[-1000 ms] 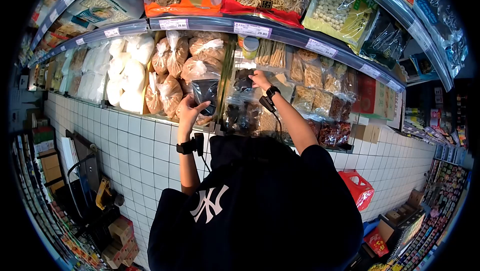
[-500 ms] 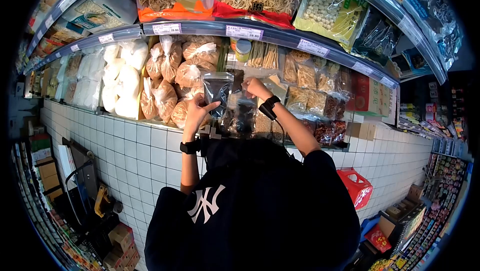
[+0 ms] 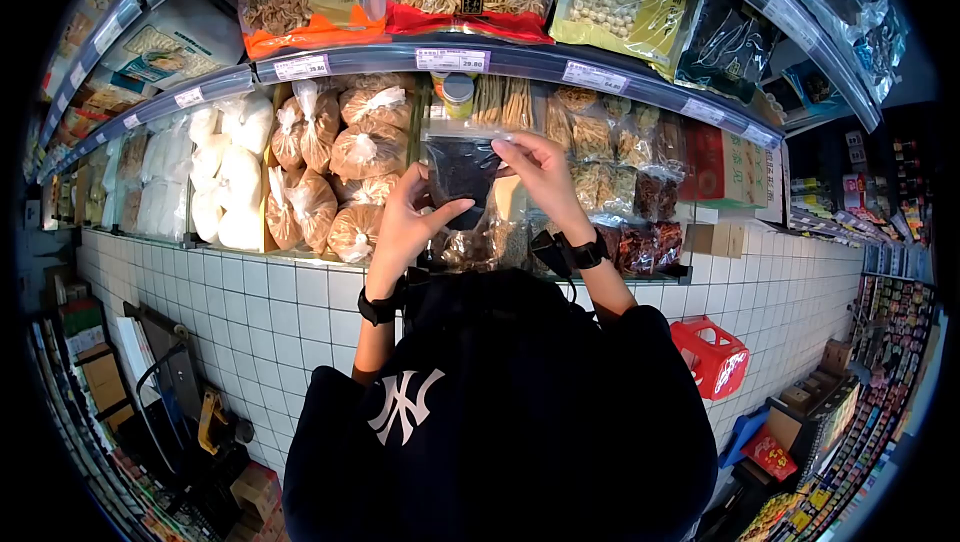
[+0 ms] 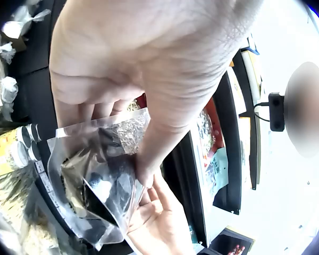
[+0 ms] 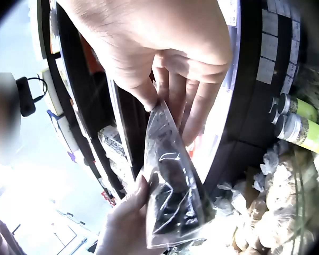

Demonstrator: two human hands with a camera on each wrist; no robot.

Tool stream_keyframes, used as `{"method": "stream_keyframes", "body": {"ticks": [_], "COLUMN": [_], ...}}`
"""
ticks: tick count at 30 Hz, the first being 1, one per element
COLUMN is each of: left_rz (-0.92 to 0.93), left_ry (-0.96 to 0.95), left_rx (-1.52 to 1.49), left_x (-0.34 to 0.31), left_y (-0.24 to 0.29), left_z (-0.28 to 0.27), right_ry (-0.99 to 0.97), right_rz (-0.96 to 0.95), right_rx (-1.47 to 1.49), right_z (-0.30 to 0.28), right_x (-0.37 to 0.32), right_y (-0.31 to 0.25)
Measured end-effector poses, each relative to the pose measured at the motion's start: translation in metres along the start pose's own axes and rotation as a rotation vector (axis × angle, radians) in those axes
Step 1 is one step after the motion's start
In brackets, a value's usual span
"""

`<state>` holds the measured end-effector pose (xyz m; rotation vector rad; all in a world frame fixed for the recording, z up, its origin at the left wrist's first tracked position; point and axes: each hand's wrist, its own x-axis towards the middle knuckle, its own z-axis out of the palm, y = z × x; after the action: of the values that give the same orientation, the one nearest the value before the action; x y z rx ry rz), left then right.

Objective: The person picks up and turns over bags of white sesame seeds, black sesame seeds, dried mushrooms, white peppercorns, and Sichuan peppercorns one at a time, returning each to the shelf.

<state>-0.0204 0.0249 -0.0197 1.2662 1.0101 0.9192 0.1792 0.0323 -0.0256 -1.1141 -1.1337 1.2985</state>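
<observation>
A clear plastic bag of dark dried food (image 3: pixel 462 170) is held up between both hands over the display bin. My left hand (image 3: pixel 405 227) grips its left side, thumb across the front and the other fingers behind, as the left wrist view shows with the bag (image 4: pixel 103 183) below the palm. With thumb and fingertips, my right hand (image 3: pixel 545 177) pinches the bag's upper right corner. In the right wrist view the bag (image 5: pixel 173 186) hangs from that pinch, and the left hand (image 5: pixel 122 223) meets its lower side.
Tied bags of brown food (image 3: pixel 365 152) and white bags (image 3: pixel 240 182) fill the bins on the left. Small packets of dried goods (image 3: pixel 610 187) lie on the right. Lidded jars (image 3: pixel 457 94) stand behind the bag. A shelf edge with price tags (image 3: pixel 450 61) overhangs the bins; a red basket (image 3: pixel 710 357) sits behind right.
The bag has come up off the bin and moved right, away from the brown bags. My right hand has left the dark packets and taken hold of the bag's corner.
</observation>
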Motion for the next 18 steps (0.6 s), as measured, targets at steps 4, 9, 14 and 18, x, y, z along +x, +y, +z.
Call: {"method": "stream_keyframes", "body": {"ticks": [4, 9, 14, 18], "left_rz": [0.094, 0.151, 0.138, 0.214], "left_ry": [-0.065, 0.061, 0.035, 0.078], "left_rx": [0.035, -0.159, -0.056, 0.134], "left_x": [0.000, 0.001, 0.001, 0.000], "left_y": [0.000, 0.018, 0.019, 0.017], "left_z": [0.006, 0.011, 0.013, 0.018], "right_ry": [0.060, 0.063, 0.048, 0.039], "right_rz": [-0.060, -0.143, -0.229, -0.325], "right_rx": [0.007, -0.116, -0.161, -0.329], "right_z": [-0.006, -0.007, -0.014, -0.020], "right_x": [-0.017, -0.032, -0.035, -0.038], "right_y": [-0.016, -0.026, -0.019, -0.013]}}
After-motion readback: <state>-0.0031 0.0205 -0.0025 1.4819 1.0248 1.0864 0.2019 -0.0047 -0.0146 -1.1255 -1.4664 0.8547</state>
